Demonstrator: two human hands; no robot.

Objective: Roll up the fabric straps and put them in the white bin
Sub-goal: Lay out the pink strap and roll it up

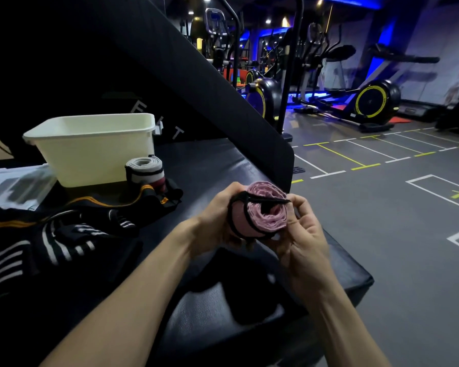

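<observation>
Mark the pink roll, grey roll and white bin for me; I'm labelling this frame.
pink roll [268, 210]: head view, on its spiral end.
grey roll [143, 169]: head view, on its side wall.
white bin [96, 157]: head view, on its front wall.

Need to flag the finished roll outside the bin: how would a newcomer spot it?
Find the white bin on the black padded bench. Against its front right corner stands a grey rolled strap, upright, coil end up. Unlike the pink roll, no hands hold it.

Bare forearms — left hand [217, 221], right hand [302, 234] ungloved
</observation>
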